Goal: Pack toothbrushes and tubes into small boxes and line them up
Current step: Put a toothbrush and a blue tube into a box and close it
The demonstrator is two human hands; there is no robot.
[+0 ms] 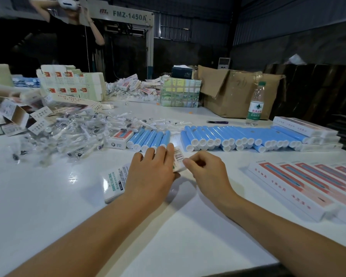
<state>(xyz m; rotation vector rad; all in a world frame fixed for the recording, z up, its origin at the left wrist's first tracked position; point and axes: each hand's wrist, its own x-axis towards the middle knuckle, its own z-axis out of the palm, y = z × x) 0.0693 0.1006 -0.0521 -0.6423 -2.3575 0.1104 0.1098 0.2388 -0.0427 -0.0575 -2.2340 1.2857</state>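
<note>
From the head view, your left hand (pixel 152 174) lies flat over a small box (pixel 116 181) on the counter (pixel 48 206), fingers straight and pressing it down. Your right hand (pixel 206 172) sits just to its right, fingers curled at the box's far end near the barcode; they seem to be working the end flap, though whether they pinch it you cannot tell for sure.

This looks like the closing step: the box reads as filled and being shut.

Just beyond your left fingertips lies a short row of blue tubes (pixel 148 139), with one small packed box (pixel 121 139) to their left. A larger batch of blue tubes (pixel 238 136) lies beyond your right hand. The wrapped toothbrush heads (pixel 78 134) are heaped further out to your left. The lined-up finished boxes (pixel 308 184) lie to the right of your right hand.

Next, you likely tuck the flap home, then carry the box right and set it flush against that row.
</note>
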